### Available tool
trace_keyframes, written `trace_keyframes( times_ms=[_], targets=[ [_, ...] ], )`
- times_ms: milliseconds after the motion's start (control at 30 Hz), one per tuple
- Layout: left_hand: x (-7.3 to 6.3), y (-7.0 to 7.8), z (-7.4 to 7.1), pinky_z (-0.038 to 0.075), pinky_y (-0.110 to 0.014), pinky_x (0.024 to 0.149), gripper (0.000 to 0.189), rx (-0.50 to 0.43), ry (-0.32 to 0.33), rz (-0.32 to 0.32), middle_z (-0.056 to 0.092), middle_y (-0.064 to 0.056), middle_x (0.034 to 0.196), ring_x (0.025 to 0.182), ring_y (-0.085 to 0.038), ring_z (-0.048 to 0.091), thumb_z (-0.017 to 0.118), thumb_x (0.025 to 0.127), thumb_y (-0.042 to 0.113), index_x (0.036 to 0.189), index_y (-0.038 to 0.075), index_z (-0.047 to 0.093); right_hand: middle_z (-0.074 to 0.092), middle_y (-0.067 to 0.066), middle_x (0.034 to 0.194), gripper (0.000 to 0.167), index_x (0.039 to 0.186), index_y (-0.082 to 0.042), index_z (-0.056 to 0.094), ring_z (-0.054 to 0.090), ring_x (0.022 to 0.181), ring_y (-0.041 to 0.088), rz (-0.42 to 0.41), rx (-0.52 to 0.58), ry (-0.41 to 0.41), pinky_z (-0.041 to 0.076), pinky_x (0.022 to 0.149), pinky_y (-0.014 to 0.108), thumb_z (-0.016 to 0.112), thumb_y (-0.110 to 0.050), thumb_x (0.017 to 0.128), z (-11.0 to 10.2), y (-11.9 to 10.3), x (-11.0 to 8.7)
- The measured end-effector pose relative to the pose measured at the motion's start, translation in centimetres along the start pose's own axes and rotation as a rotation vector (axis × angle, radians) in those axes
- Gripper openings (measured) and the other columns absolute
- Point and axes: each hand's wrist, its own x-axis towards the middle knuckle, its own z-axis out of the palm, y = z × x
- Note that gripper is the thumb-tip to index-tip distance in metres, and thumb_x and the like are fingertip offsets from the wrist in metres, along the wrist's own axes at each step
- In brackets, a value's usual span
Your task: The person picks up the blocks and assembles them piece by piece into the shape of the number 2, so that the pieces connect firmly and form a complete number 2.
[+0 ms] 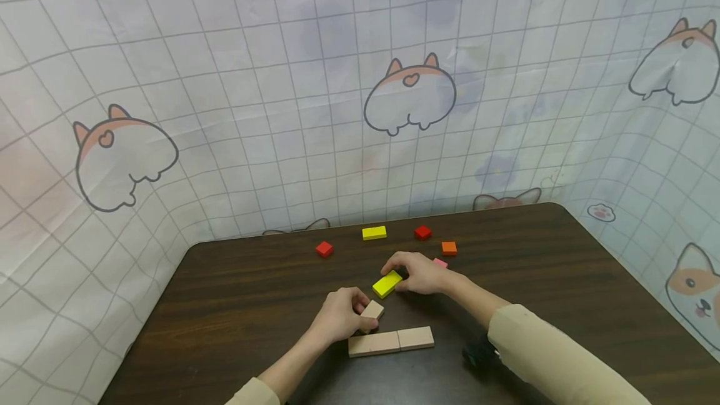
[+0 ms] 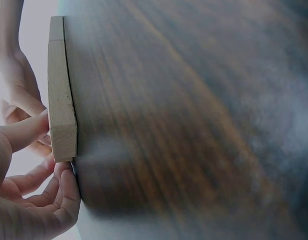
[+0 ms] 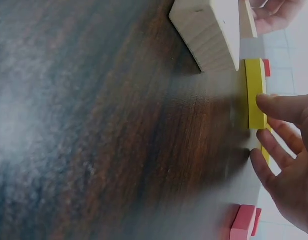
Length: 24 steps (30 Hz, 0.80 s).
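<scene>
My left hand (image 1: 339, 316) pinches a small plain wooden block (image 1: 374, 310) between thumb and fingers, just behind two plain wooden blocks. Those two, a left one (image 1: 374, 344) and a right one (image 1: 416, 338), lie end to end in a row. Farther back, my right hand (image 1: 423, 274) has its thumb and fingers at a yellow block (image 1: 387, 284), gripping its right end. In the right wrist view the thumb presses on the near face of this yellow block (image 3: 255, 95). The wooden row (image 2: 61, 95) hides most of the left hand's block in the left wrist view.
Along the table's back lie a red block (image 1: 324, 249), another yellow block (image 1: 374, 233), a second red block (image 1: 423, 232) and an orange block (image 1: 449, 248). A pink block (image 1: 440, 262) sits partly behind the right hand. A dark object (image 1: 478, 353) is by the right sleeve.
</scene>
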Motion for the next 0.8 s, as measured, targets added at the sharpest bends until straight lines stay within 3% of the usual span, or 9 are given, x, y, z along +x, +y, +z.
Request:
trace_keyframes(
  times_ms=[800],
  targets=[
    [0.08,0.15,-0.13,0.048,-0.031,0.06,0.033,0.008,-0.009,-0.026,0.061,-0.001,0.082,0.073,-0.017,0.057,0.092,0.078,0.017,0.098,0.005,0.069,0.066,0.006,0.12,0.03,0.12,-0.006,0.072,0.057,0.111,0.027,-0.01,-0.069,-0.045,0.046,0.099,0.048,0.076,-0.003,0.091,0.24,0.27,0.47]
  ],
)
